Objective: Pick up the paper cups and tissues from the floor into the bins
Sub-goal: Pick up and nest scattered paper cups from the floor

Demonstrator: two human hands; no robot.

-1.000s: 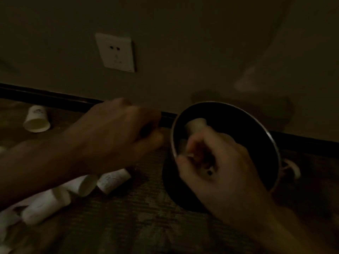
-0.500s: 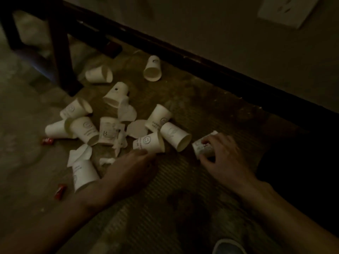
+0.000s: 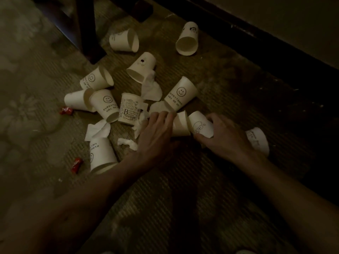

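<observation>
The carpeted floor (image 3: 183, 198) fills most of the view, edged at the upper right by a dark skirting board (image 3: 256, 43), with a dark furniture leg (image 3: 86, 33) standing at the upper left. No bin is in sight, so we judge that whatever is gathered here has to be carried off to one.

The paper cups (image 3: 180, 93) lie tipped on their sides in a loose scatter across the middle of the floor. The left hand (image 3: 157, 138) reaches in low, its fingers curled round a plain cup (image 3: 180, 125). The blur there makes us say it seems a grasp rather than a touch. The right hand (image 3: 227, 138) pinches a cartoon cup (image 3: 200, 126) between thumb and fingers, mouth to mouth with the plain one. We take this as picking up two at once, to save trips. One more cup (image 3: 258, 142) lies just behind that hand.

Crumpled tissues (image 3: 151, 88) lie among the cups, and two red wrappers (image 3: 67, 110) sit at the left fringe.
</observation>
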